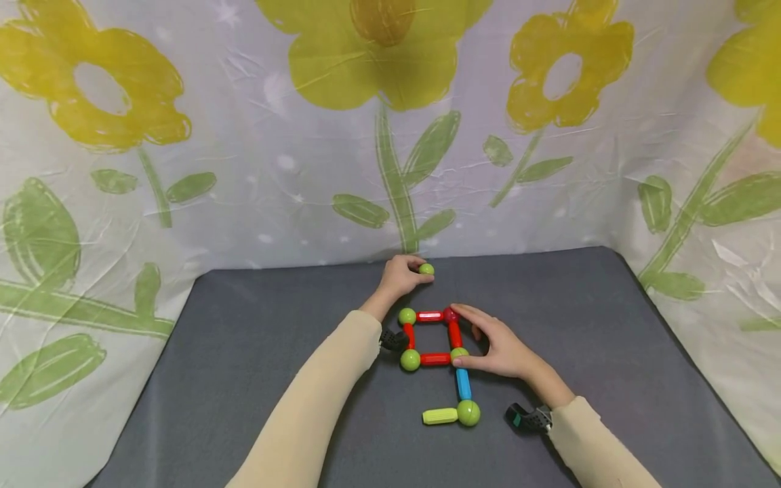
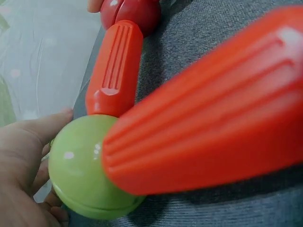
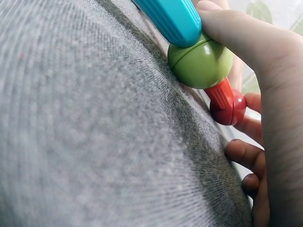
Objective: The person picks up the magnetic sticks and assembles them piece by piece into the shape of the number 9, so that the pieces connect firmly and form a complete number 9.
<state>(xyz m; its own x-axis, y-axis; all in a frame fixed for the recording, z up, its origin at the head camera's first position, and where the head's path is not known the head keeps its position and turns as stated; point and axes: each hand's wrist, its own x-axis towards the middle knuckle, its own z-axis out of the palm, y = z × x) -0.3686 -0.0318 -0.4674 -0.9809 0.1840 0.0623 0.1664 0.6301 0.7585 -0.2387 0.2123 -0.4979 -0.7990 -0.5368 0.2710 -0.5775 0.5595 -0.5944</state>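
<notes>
At the far side of the table, my left hand (image 1: 399, 274) pinches a loose green ball (image 1: 426, 270) between thumb and fingers. Nearer lies a square of red magnetic rods (image 1: 435, 359) joined by green corner balls (image 1: 410, 360) and one red ball (image 1: 450, 314). My right hand (image 1: 500, 346) grips the square's right side, index finger at the red ball and thumb on the near green ball (image 3: 201, 64). From that corner a blue rod (image 1: 464, 384) leads to another green ball (image 1: 468, 413) with a yellow-green rod (image 1: 440, 416). The left wrist view hides the pinched ball.
The dark grey cloth-covered table (image 1: 244, 379) ends at a backdrop (image 1: 293, 230) printed with yellow flowers. My left forearm (image 1: 329, 379) reaches past the square's left side, its black wrist camera (image 1: 393, 339) close to the rods.
</notes>
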